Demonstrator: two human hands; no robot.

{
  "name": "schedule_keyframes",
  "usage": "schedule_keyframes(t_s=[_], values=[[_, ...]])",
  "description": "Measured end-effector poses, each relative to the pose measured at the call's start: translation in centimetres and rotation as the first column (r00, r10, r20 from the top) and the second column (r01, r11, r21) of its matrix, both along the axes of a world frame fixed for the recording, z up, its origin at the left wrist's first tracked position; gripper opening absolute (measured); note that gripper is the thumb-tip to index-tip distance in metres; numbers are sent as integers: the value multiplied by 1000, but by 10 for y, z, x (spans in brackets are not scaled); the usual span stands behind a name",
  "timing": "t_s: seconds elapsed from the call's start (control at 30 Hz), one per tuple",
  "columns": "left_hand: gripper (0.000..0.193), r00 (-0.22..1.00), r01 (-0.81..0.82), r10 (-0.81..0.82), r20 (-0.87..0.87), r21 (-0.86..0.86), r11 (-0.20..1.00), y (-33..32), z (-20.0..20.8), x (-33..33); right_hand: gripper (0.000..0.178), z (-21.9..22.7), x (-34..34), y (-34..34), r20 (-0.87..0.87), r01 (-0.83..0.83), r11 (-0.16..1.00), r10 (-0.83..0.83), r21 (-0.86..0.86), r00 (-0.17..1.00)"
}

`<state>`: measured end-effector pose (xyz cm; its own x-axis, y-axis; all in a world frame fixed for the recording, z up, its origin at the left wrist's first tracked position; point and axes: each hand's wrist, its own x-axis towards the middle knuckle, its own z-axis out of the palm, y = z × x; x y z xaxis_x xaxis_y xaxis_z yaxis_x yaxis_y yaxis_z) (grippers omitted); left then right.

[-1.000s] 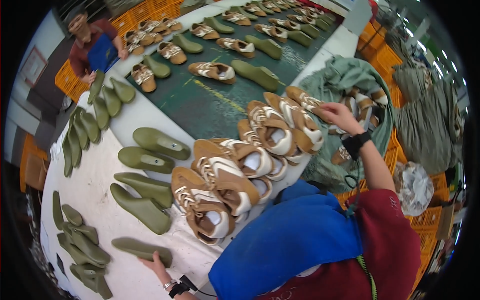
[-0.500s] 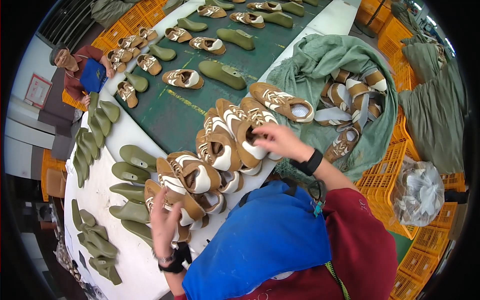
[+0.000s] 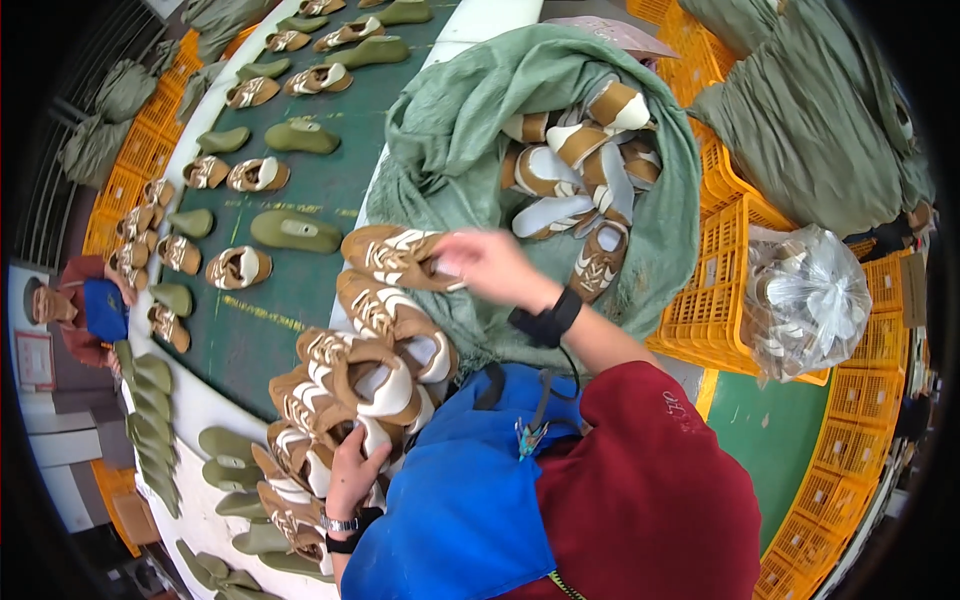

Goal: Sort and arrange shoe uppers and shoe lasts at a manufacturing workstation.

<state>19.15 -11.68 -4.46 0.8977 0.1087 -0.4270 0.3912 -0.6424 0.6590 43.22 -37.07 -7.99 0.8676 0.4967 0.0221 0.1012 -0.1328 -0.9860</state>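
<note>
My right hand point(image 3: 495, 268), blurred, is at the open heel end of a brown-and-white sneaker point(image 3: 385, 255) lying at the far end of a row; whether its fingers grip it is unclear. My left hand point(image 3: 355, 468) is lower down the row, its thumb and fingers around the white heel of another sneaker point(image 3: 374, 436). Between my hands, several more laced sneakers point(image 3: 360, 375) lean on one another along the table edge. Right of the row, an open green woven sack point(image 3: 450, 130) holds several loose sneakers point(image 3: 600, 260), some showing their pale soles.
A green conveyor belt point(image 3: 225, 325) carries sneakers and olive shoe lasts point(image 3: 295, 230). More lasts point(image 3: 230, 460) lie on the white table point(image 3: 200, 400). A co-worker point(image 3: 85, 300) stands at the far left. Orange crates point(image 3: 700, 300) and a clear plastic bag point(image 3: 810, 300) stand at the right.
The view has turned right, toward the sack. My right hand has moved from a sneaker in the row to the farthest one. My left hand has come onto a sneaker heel.
</note>
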Motion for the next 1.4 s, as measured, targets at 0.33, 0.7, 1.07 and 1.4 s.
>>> schedule_keyframes(t_s=[0.33,0.7,1.07,1.4], values=[[46,996,-89,88,21,93,992,-8,25,-9,51,2,136,-162,783,977,139,-620,163,-43],[45,991,-4,-18,132,165,986,-8,46,-14,64,77,108,-213,745,849,385,-428,-363,512],[42,848,136,-205,489,172,976,2,86,26,46,100,-50,-120,-578,626,565,-293,538,761],[69,953,45,211,216,-791,610,0,70,47,66,71,-103,70,-748,253,704,612,664,259]])
